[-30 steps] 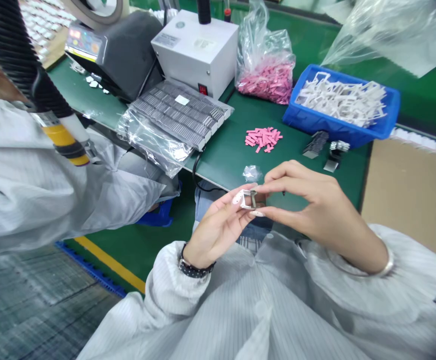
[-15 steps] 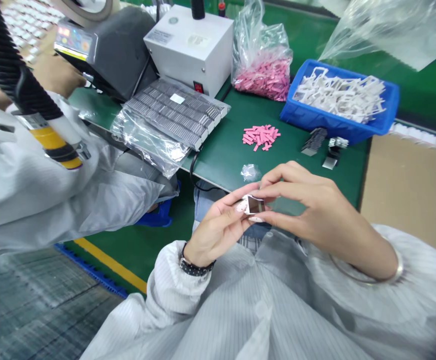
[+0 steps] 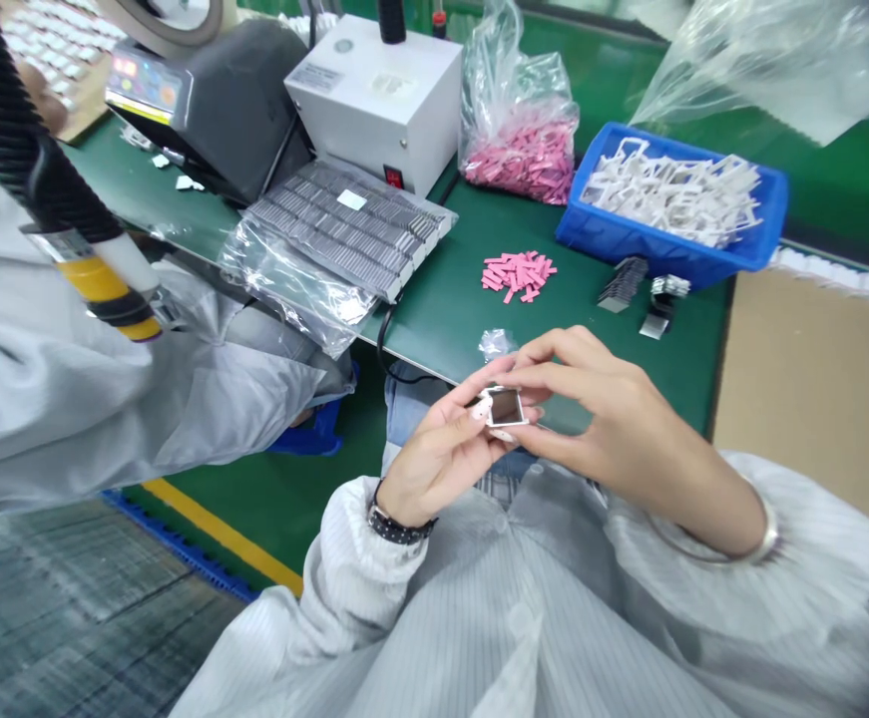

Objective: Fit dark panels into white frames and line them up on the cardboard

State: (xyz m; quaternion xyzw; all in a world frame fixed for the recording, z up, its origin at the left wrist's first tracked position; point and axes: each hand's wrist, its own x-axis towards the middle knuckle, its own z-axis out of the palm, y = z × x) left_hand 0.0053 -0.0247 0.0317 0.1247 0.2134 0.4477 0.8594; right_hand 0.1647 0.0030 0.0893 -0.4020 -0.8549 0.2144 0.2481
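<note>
A small white frame with a dark, shiny panel inside is held between both hands, just off the near table edge. My left hand pinches its left side between thumb and fingers. From the right, my right hand grips its upper and lower edges with the fingertips, which hide part of the rim. Beyond the hands lie a crumpled bit of clear plastic and a loose pile of pink strips. Small dark plates stand stacked to the right, beside a shiny metallic stack.
A blue bin holds many white frames. Behind the pile sits a clear bag of pink strips. A tray of grey pieces, a white box machine and a black hose stand left, near a co-worker's sleeve.
The panel now sits squarer within the white frame, and its rim shows more fully. Both hands keep their grip, shifting only slightly. The co-worker's hand has moved away toward the upper left.
</note>
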